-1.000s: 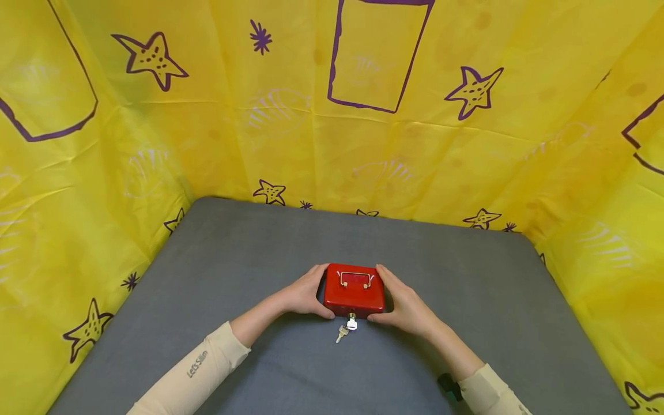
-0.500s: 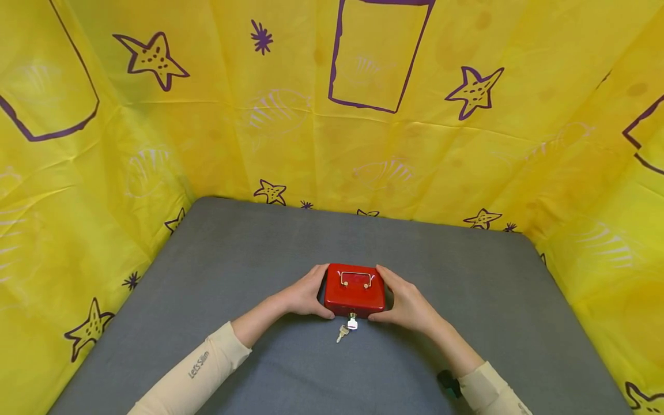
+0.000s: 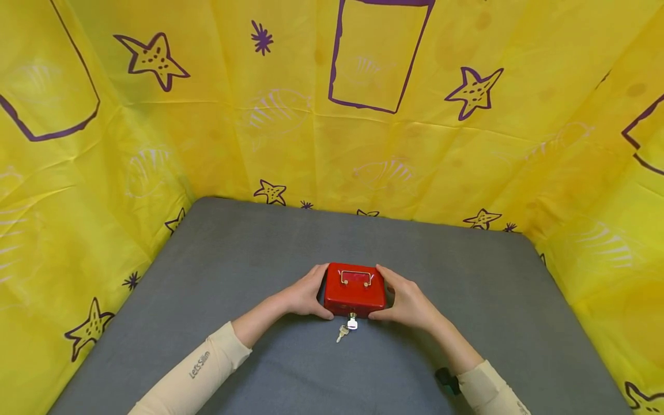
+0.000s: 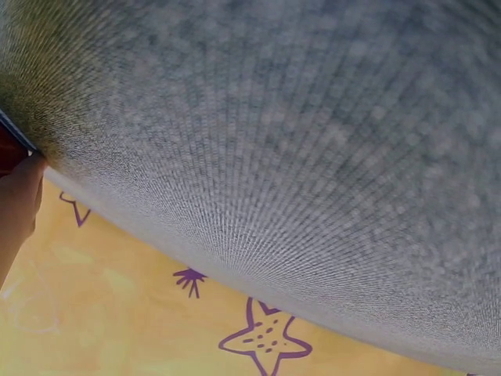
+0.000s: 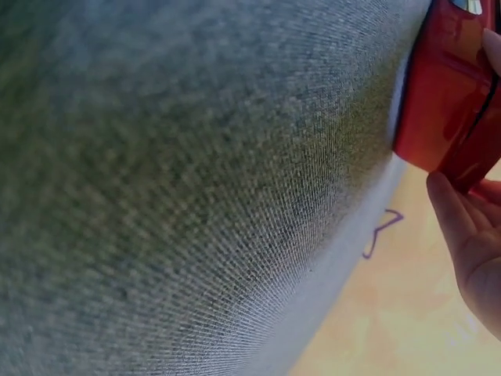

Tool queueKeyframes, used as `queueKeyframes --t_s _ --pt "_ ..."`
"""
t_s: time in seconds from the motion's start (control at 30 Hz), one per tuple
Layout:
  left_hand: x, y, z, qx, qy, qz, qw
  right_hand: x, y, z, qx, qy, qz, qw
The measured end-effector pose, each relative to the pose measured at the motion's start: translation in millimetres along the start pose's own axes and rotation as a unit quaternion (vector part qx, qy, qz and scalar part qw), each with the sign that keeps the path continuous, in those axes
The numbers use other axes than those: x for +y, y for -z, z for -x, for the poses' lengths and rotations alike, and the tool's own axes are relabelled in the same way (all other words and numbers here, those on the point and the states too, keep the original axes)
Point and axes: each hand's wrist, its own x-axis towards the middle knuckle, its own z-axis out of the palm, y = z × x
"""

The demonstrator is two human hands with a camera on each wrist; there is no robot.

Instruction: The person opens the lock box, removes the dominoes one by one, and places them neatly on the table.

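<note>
A small red metal cash box [image 3: 355, 298] with a folding wire handle [image 3: 355, 272] on its lid rests on the grey surface, lid down. A key [image 3: 353, 324] is in its front lock, and a second key [image 3: 342, 332] hangs beside it. My left hand [image 3: 305, 295] grips the box's left side, thumb at the front corner and fingers at the back. On the opposite side my right hand [image 3: 408, 301] holds it the same way. The right wrist view shows the box [image 5: 446, 102] with fingertips against it; only a dark red sliver appears in the left wrist view.
A grey padded surface [image 3: 249, 248] spreads around the box on all sides. Yellow cloth walls [image 3: 290, 138] printed with purple starfish and pale fish enclose it at the back, left and right.
</note>
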Motion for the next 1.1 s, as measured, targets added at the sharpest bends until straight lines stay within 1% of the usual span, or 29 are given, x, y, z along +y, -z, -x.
queueKeyframes --t_s 0.17,0.3,0.4,0.57,0.7,0.87,1.0,1.1 --pt "0.0 0.3 0.1 -0.002 -0.002 0.0 1.0 -1 3 -0.7 -0.004 -0.008 -0.015 0.9998" --pt "-0.3 0.1 0.4 0.001 -0.011 -0.002 0.9999 0 3 -1.8 -0.005 -0.01 -0.02 0.9997" --pt "-0.6 0.2 0.8 0.002 -0.015 -0.002 0.9999 1 4 -3.0 -0.01 -0.019 -0.029 0.9994" --pt "-0.5 0.6 1.0 0.003 -0.021 -0.002 0.9998 4 7 -4.1 -0.022 -0.04 -0.06 0.9972" --pt "0.3 1.1 0.9 0.003 -0.025 -0.004 0.9997 5 11 -4.8 -0.023 -0.053 -0.086 0.9946" --pt "0.9 1.1 0.4 0.007 -0.028 -0.005 0.9996 8 13 -6.6 -0.025 -0.083 -0.13 0.9877" --pt "1.5 0.5 1.1 0.012 -0.024 -0.009 0.9996 12 12 -8.3 -0.03 -0.105 -0.179 0.9779" --pt "2.2 -0.2 1.3 0.017 -0.019 -0.006 0.9997 15 11 -9.6 -0.027 -0.113 -0.204 0.972"
